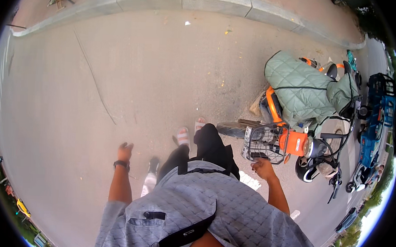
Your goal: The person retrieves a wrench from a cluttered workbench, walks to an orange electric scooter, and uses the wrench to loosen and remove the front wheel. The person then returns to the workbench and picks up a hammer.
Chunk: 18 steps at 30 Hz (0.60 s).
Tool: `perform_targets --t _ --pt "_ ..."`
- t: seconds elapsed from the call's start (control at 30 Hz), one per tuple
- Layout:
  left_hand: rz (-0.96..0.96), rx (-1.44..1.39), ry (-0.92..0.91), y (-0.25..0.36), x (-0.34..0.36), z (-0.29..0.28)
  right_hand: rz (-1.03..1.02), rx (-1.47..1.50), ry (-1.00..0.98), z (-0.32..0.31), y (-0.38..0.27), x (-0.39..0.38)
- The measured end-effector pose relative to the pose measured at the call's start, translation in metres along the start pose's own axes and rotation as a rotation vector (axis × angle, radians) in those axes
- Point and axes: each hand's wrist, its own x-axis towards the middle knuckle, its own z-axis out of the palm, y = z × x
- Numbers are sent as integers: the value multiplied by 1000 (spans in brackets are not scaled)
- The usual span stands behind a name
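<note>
Right hand (pixel 264 166) curling loosely just beside wire basket (pixel 264 145) of orange scooter (pixel 291 128), gripping nothing yet; left hand (pixel 125 152) hanging free, fingers half-curled, over pavement (pixel 96 96).

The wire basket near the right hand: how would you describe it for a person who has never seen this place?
Find the parked orange scooter under a green quilted cover. The wire basket sits at its front, beside the right hand. It alone is open dark mesh.
</note>
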Motion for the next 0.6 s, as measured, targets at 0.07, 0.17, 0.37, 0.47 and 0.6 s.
perform_targets --t 0.07,0.17,0.37,0.47,0.6 --pt "68 -8 0 73 33 2 35 59 -12 -4 -23 20" --pt "99 -81 -64 202 58 46 41 -187 21 -19 -26 72" --pt "143 70 -63 319 158 66 84 -206 -144 -46 -170 223" --pt "-132 55 -282 392 156 113 10 -344 -31 -122 -245 302" --pt "-128 249 -329 492 171 114 -149 -231 205 -230 -442 397"
